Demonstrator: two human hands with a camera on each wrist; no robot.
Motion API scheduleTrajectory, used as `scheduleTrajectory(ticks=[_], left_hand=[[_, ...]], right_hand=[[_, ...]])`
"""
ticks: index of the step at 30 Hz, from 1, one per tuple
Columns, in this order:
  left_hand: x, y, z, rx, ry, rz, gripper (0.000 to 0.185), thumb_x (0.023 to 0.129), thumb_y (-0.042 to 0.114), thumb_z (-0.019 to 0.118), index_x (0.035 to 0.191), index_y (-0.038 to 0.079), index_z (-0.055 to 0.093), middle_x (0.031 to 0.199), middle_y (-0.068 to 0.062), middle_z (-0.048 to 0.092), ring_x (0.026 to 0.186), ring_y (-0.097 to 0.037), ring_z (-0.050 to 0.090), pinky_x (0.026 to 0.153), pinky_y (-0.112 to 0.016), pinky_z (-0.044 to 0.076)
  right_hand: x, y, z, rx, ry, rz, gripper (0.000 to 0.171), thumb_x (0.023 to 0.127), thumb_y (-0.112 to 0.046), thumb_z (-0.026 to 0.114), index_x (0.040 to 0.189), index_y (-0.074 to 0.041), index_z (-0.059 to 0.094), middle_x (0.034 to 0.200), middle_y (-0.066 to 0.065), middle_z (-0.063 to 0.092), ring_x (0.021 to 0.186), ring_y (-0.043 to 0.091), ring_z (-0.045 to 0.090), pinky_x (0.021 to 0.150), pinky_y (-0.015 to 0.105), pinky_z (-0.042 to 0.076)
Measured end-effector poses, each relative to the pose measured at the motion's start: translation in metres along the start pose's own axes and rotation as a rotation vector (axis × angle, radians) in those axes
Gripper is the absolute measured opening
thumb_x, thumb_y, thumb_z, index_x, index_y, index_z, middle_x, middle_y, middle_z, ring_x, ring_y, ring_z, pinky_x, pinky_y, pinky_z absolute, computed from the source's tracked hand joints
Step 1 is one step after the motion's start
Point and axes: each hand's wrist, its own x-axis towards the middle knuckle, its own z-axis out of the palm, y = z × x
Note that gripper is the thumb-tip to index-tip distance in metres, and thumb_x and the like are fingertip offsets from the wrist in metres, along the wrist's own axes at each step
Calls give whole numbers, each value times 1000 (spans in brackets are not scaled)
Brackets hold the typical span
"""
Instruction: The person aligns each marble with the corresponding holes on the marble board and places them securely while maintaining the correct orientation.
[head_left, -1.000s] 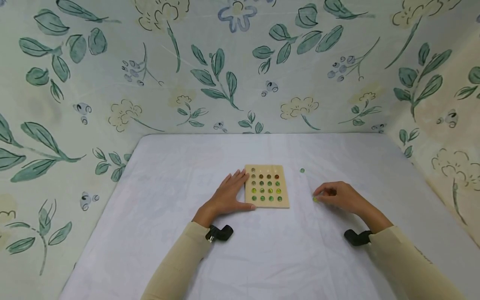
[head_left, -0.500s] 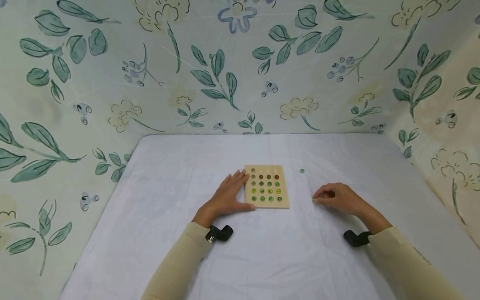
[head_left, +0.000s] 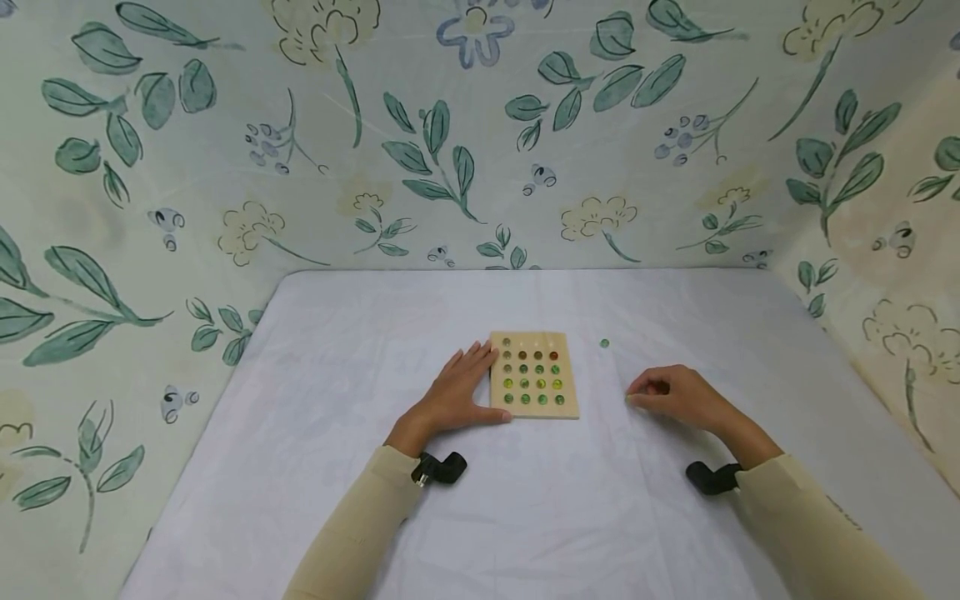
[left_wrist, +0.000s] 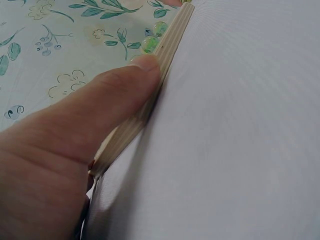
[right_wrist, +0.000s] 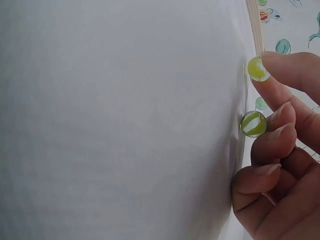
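Observation:
A square light-wood board (head_left: pixel 572 404) lies mid-table, with rows of glass marbles in its holes: green, yellow and amber-red. Its far row shows one marble at the left end. My left hand (head_left: pixel 453 398) rests at the board's near left corner, fingers along the left side, thumb (left_wrist: pixel 125 82) on the near edge. Right of the board, my right hand (head_left: pixel 678 398) pinches a yellow marble (right_wrist: pixel 257 68) between thumb and index finger, low over the cloth. A second yellow-streaked marble (right_wrist: pixel 254 124) touches the other curled fingertips; whether they grip it I cannot tell.
A loose green marble (head_left: pixel 604 343) lies on the white cloth (head_left: pixel 570 508) beyond the right hand. Floral fabric (head_left: pixel 480 150) hangs behind the table and along both sides. Each wrist carries a black camera mount (head_left: pixel 442 468).
The yellow-green marble at the right fingertips has become mostly hidden by them in the head view. The right hand has shifted very slightly; the left hand stays on the board.

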Motion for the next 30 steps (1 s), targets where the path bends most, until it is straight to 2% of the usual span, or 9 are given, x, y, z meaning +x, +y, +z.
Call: scheduleTrajectory(ticks=[13, 24, 30], left_hand=[[0, -1, 0, -7, 3, 8, 112, 72, 73, 66, 156, 16, 18, 162, 1, 11, 148, -14, 3, 120, -34, 1], [1, -1, 1, -6, 3, 6, 111, 72, 72, 67, 156, 17, 18, 162, 2, 11, 148, -14, 3, 120, -33, 0], [1, -1, 0, -19, 4, 4, 111, 72, 71, 67, 156, 17, 18, 161, 2, 10, 148, -14, 3, 120, -33, -1]], right_hand=[[5, -7, -1, -20, 11, 27, 12, 86, -23, 73, 91, -12, 72, 73, 0, 52, 68, 15, 47, 52, 23, 39], [15, -15, -3, -19, 30, -15, 11, 86, -19, 74, 91, -10, 72, 73, 0, 52, 71, 17, 47, 54, 23, 39], [25, -21, 0, -15, 38, -8, 11, 86, -19, 73, 92, -9, 73, 74, 1, 52, 74, 18, 48, 56, 24, 39]])
